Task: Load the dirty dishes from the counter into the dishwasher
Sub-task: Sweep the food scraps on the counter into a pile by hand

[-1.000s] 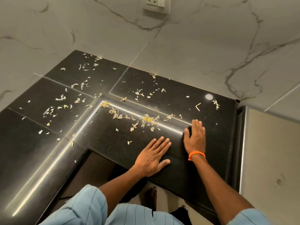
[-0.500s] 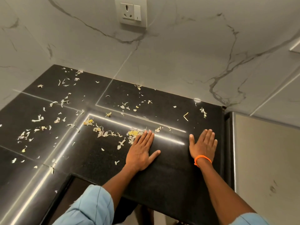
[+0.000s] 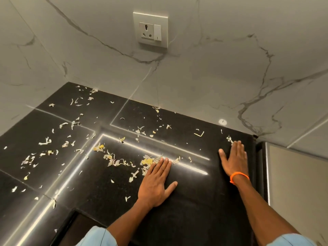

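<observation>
Our hands have slid apart and farther back along the black tabletop (image 3: pixel 186 206) since half a second ago.
Left hand (image 3: pixel 156 183) lies flat, released, fingertips at the scraps (image 3: pixel 147 161); right hand (image 3: pixel 234 160), orange band (image 3: pixel 238 176) on its wrist, flat too, grasping nothing. We see no dishes or dishwasher.

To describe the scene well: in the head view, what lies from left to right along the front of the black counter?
Scattered peel scraps → yellowish scrap pile → left hand flat on the counter → right hand flat, with orange wristband.
</observation>
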`<state>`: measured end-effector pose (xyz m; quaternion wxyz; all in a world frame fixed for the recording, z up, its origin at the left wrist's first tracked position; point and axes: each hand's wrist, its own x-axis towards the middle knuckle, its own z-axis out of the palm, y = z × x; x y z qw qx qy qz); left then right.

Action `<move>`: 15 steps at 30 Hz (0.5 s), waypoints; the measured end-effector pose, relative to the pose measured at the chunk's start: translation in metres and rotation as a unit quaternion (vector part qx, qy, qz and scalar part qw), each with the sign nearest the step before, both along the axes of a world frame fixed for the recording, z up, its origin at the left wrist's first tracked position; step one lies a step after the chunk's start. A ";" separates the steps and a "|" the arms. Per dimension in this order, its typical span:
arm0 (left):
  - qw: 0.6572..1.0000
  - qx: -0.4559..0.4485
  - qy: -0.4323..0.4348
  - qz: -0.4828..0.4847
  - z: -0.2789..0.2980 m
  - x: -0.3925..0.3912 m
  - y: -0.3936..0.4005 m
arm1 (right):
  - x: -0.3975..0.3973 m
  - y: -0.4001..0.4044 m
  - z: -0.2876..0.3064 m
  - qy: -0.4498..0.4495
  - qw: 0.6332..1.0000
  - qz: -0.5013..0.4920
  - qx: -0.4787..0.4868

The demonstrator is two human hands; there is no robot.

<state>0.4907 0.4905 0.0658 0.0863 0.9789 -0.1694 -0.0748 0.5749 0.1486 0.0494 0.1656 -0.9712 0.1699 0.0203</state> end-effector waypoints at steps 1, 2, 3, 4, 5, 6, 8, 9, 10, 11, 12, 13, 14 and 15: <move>1.000 0.003 0.000 -0.001 -0.001 -0.001 0.000 | 0.006 -0.003 0.000 0.006 1.000 0.001 -0.008; 1.000 0.007 -0.001 -0.002 -0.002 -0.001 -0.001 | 0.012 -0.003 0.000 0.012 1.000 -0.003 -0.018; 1.000 0.011 -0.002 -0.001 -0.002 -0.001 -0.001 | 0.019 -0.001 0.001 0.021 0.999 -0.006 -0.026; 1.000 0.013 -0.002 0.000 -0.002 -0.001 -0.001 | 0.026 0.003 0.002 0.029 0.999 -0.004 -0.033; 1.000 0.013 -0.003 0.001 -0.001 -0.001 -0.002 | 0.032 0.010 0.003 0.036 0.999 0.006 -0.038; 1.000 0.015 -0.004 0.001 -0.001 -0.001 -0.002 | 0.037 0.019 0.004 0.040 0.998 0.023 -0.041; 1.000 0.017 -0.003 -0.001 -0.001 -0.001 -0.002 | 0.041 0.042 0.007 0.039 0.996 0.073 -0.041; 1.000 0.016 -0.002 0.000 -0.001 -0.001 -0.002 | 0.039 0.057 0.009 0.037 0.993 0.104 -0.042; 1.000 0.015 -0.003 0.000 0.000 -0.001 -0.002 | 0.037 0.072 0.011 0.035 0.989 0.136 -0.040; 1.000 0.017 -0.003 0.000 0.000 -0.001 -0.002 | 0.033 0.086 0.013 0.035 0.984 0.170 -0.032; 1.000 0.019 -0.002 -0.001 0.000 -0.001 -0.002 | 0.031 0.099 0.015 0.036 0.978 0.206 -0.014; 1.000 0.020 -0.001 -0.001 0.000 -0.001 -0.001 | 0.029 0.108 0.017 0.035 0.971 0.237 0.017; 1.000 0.018 -0.002 0.000 0.000 -0.001 -0.001 | 0.028 0.113 0.017 0.028 0.965 0.255 0.056; 1.000 0.015 -0.002 0.000 0.000 -0.001 -0.001 | 0.029 0.113 0.017 0.013 0.962 0.258 0.091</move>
